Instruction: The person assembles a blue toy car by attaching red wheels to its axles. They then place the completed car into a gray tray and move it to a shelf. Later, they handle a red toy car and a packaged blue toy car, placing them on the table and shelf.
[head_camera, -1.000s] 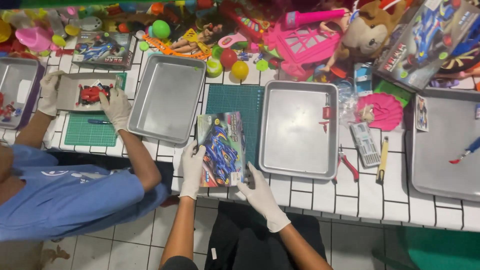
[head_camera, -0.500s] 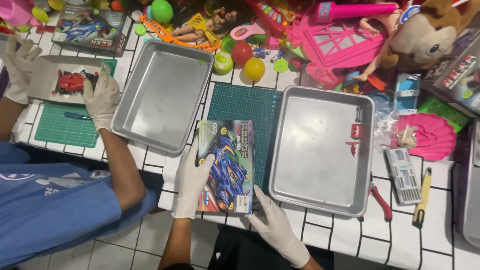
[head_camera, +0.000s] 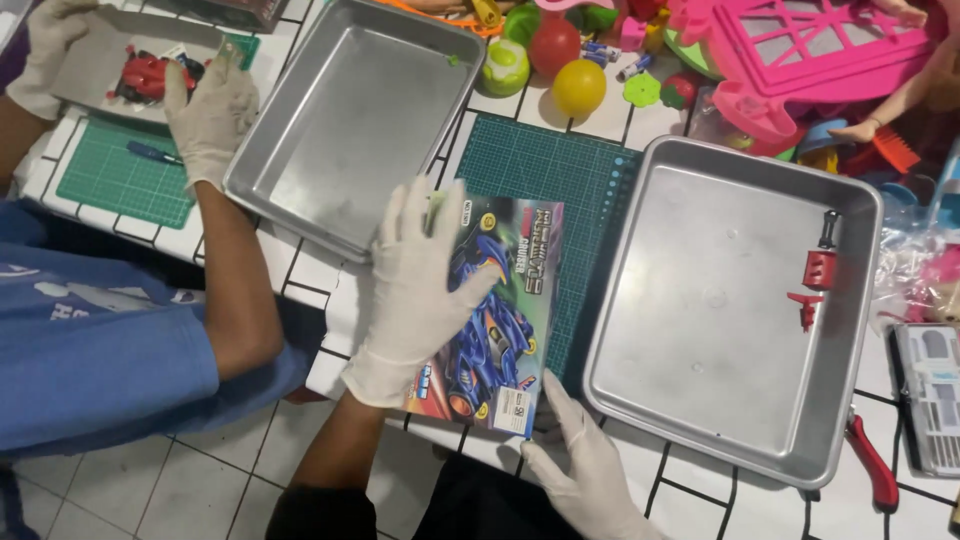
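Observation:
A flat toy-car kit box with a blue racing car picture lies across a dark green cutting mat at the table's near edge. My left hand, in a white glove, lies flat on the box's left half. The gloved right hand grips the box's near right corner from below. An empty metal tray sits to the left of the mat. Another metal tray on the right holds small red parts.
A person in a blue shirt works at my left, gloved hands on a grey card with a red toy car. Plastic balls and pink toys crowd the far side. Red-handled pliers lie right.
The view has closed in on the table. My left hand has slid from the box's left edge onto its face, and the right hand has shifted to the near right corner.

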